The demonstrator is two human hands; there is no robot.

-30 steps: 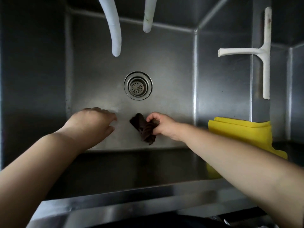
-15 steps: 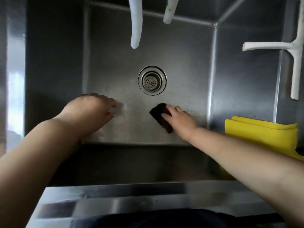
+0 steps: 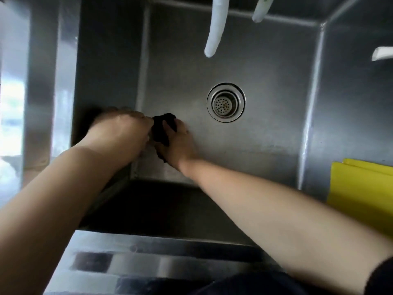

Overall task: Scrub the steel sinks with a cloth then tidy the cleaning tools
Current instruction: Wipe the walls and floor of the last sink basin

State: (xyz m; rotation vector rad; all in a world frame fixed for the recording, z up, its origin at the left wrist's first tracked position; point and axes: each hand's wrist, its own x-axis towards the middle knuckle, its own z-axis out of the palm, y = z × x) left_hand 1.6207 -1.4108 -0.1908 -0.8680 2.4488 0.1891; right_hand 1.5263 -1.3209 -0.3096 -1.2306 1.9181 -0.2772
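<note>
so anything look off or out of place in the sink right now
Nothing stands out. The dark cloth is bunched under the right hand on the sink floor, left hand beside it. The drain strainer sits square in its hole, and the yellow item hangs over the right wall. No spill or damage shows.

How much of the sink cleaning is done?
Still scrubbing. The right hand presses the dark cloth on the sink floor near its left corner, left of the drain; the left hand is beside it. Left: tidying the yellow cloth hanging over the right edge.
</note>
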